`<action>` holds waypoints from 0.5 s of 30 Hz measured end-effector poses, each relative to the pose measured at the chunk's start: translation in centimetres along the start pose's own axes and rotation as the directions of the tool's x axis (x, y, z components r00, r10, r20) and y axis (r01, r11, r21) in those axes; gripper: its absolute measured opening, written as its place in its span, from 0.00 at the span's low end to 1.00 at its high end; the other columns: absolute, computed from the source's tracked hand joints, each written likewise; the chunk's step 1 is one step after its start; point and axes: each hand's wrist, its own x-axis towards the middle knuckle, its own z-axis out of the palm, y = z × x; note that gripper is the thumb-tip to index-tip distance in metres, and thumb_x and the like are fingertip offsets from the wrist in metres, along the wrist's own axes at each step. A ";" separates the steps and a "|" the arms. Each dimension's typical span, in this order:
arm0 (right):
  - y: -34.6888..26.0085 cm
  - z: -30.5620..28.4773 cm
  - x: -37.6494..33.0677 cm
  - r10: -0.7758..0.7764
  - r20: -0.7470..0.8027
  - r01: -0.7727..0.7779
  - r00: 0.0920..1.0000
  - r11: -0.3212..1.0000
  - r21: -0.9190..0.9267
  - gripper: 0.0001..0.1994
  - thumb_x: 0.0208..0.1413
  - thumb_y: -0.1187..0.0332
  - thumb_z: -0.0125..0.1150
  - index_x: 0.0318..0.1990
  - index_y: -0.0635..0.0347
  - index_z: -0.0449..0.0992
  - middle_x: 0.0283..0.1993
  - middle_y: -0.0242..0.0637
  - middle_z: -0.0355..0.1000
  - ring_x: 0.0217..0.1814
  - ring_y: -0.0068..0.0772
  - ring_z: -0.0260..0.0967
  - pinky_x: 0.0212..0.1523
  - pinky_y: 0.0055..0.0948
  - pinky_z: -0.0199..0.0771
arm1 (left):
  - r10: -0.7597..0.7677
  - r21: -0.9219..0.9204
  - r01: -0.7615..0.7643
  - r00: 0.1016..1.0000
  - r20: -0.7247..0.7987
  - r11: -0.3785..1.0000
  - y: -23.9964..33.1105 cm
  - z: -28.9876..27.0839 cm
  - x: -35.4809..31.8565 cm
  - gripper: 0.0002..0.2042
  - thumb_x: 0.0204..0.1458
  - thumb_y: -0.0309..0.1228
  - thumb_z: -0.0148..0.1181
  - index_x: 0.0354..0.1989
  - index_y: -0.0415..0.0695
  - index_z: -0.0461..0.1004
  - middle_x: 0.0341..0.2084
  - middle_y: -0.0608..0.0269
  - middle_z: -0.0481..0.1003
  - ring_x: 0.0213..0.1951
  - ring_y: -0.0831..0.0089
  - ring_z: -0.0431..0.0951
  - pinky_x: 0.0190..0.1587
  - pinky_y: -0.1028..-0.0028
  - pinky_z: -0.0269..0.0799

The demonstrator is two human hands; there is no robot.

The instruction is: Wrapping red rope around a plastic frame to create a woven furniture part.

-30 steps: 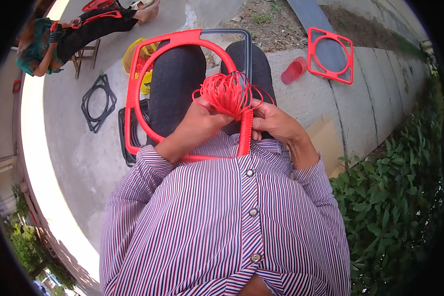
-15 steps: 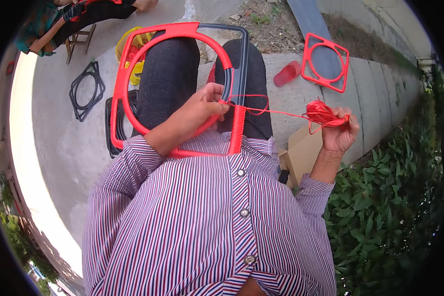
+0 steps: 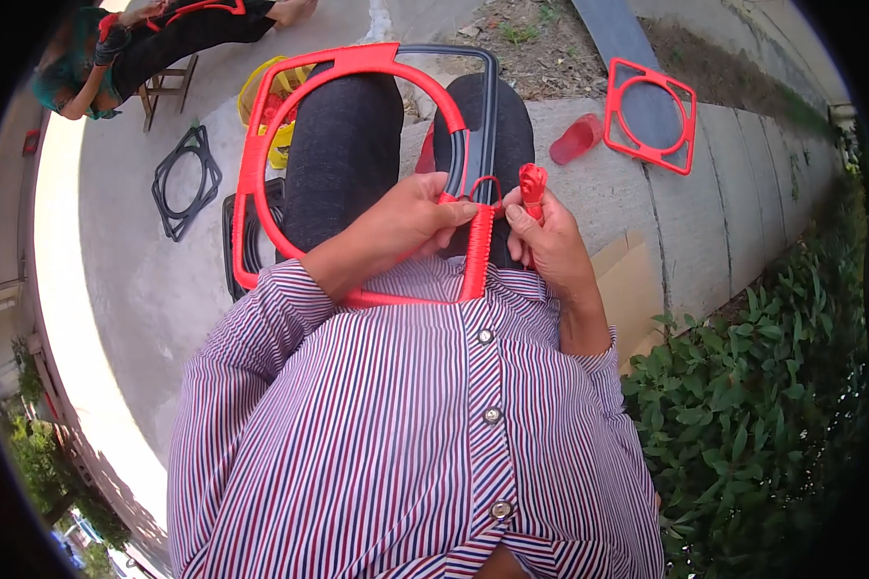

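Note:
A square frame point(image 3: 254, 164) with a round ring inside rests across my thighs. Red cord is wound over most of it; black shows at its upper right corner and on part of the ring. My left hand point(image 3: 406, 224) grips the frame's right side, thumb and fingers pinching near the end of the tight red winding. Just to the right, my right hand point(image 3: 552, 243) is closed round a bundle of red cord point(image 3: 532, 181) that sticks up from the fist. A small loop of cord stands out from the frame between both hands.
On the left lie a bare black frame point(image 3: 210, 164), more black frames point(image 3: 230, 241) and a yellow bag point(image 3: 282, 145). A red-wrapped frame point(image 3: 690, 125), red slipper-like object point(image 3: 577, 141), cardboard point(image 3: 623, 289) and bushes point(image 3: 734, 415) are right. Another person point(image 3: 179, 58) sits far left.
My right hand has come in from the far right to beside the frame with the cord bundle. The stretched cord has shortened to a loop. My left hand has stayed at the frame's right side.

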 end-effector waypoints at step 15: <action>-0.6 -9.7 -1.5 -0.119 -0.451 0.212 0.885 0.964 0.160 0.10 0.58 0.76 0.49 0.48 0.62 0.67 0.30 0.36 0.69 0.18 0.16 0.59 0.15 0.16 0.54 | 0.053 -0.201 -0.060 0.998 -0.037 0.978 -0.1 -1.0 -0.7 0.09 0.57 0.26 0.55 0.42 0.41 0.63 0.16 0.66 0.69 0.12 0.80 0.66 0.13 0.82 0.63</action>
